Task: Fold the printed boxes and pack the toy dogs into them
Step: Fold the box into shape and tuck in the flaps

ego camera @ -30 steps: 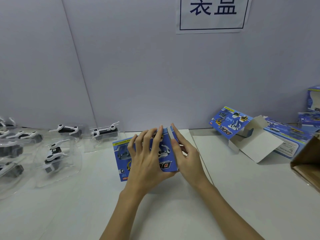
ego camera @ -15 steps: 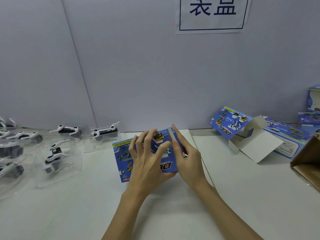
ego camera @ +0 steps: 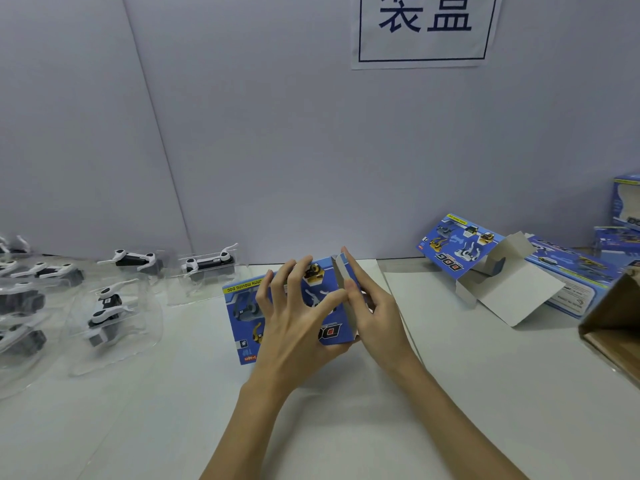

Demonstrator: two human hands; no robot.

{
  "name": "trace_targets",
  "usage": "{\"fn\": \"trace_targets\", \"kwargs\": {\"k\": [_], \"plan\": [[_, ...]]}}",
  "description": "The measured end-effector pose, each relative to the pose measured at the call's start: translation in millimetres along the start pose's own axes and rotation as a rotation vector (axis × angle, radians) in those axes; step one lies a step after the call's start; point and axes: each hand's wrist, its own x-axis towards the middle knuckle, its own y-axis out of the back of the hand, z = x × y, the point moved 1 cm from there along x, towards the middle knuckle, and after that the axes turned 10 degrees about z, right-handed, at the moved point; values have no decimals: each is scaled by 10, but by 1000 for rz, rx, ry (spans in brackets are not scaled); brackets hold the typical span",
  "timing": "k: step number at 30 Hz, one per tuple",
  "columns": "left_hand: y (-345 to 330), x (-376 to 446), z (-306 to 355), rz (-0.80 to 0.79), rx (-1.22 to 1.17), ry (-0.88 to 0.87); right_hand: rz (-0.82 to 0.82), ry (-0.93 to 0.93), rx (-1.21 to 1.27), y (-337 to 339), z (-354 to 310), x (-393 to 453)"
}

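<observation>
Since a second ago our left-hand fingers have lifted off the printed face and spread, and the end flap (ego camera: 343,292) at the right end of the box has swung up to stand nearly on edge. Nearest us, both forearms reach in over the white worktop (ego camera: 467,393) and meet at the blue printed box (ego camera: 242,317), which lies just beyond the wrists with its long axis running left to right. Our left hand (ego camera: 294,327) cups the box from the near side, thumb tip touching the flap and the other fingers raised and fanned, so it steadies more than it grips. Our right hand (ego camera: 372,313) is flat and straight-fingered against the outer side of the flap, pressing it, curled round nothing. We judge the next move turns on that right end: the right hand is the nearer one to push the flap in. Farther left the toy dogs (ego camera: 207,263) wait in clear trays; far right lies an open box (ego camera: 485,265).
</observation>
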Motion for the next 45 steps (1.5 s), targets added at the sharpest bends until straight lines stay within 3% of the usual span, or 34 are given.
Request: {"fn": "trace_targets", "kwargs": {"k": [12, 25, 28, 35, 45], "plan": [[-46, -16, 20, 13, -18, 16, -258, -100, 59, 1, -32, -45], [7, 5, 24, -20, -48, 50, -298, -186, 167, 33, -40, -28], [60, 28, -6, -36, -21, 39, -340, -175, 97, 126, -39, 40], [145, 76, -34, -122, -10, 62, -157, 57, -140, 7, 135, -51], [105, 38, -13, -158, -102, 87, -107, -18, -18, -71, 296, -92]]}}
